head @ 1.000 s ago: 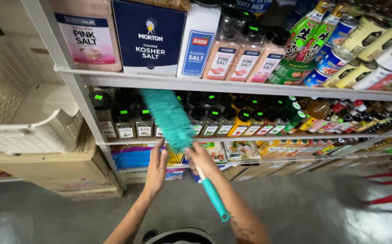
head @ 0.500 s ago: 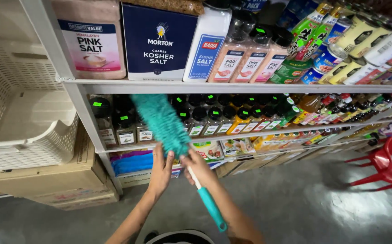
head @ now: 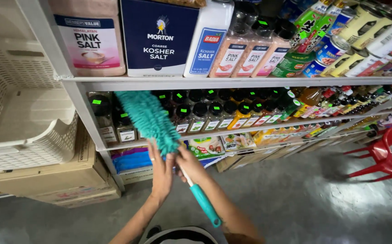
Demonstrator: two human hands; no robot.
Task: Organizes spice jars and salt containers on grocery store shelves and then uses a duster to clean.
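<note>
I hold a teal microfibre duster (head: pixel 147 118) up against the middle shelf (head: pixel 250 131) of a store rack. Its fluffy head lies over small dark-capped spice bottles (head: pixel 205 115) at the shelf's left end. My right hand (head: pixel 190 163) grips the white shaft just below the fluffy head; the teal handle end (head: pixel 205 205) sticks out toward me. My left hand (head: pixel 161 169), a ring on one finger, rests with fingers spread against the base of the duster head.
The top shelf (head: pixel 232 82) carries salt bags, a dark blue box, shakers and tins. A cream plastic basket (head: pixel 22 119) sits on cardboard boxes (head: pixel 47 174) at left. A red plastic chair (head: pixel 383 153) stands on the grey floor at right.
The duster and both hands have shifted left along the middle shelf, and my view has turned slightly, bringing the red chair further into sight.
</note>
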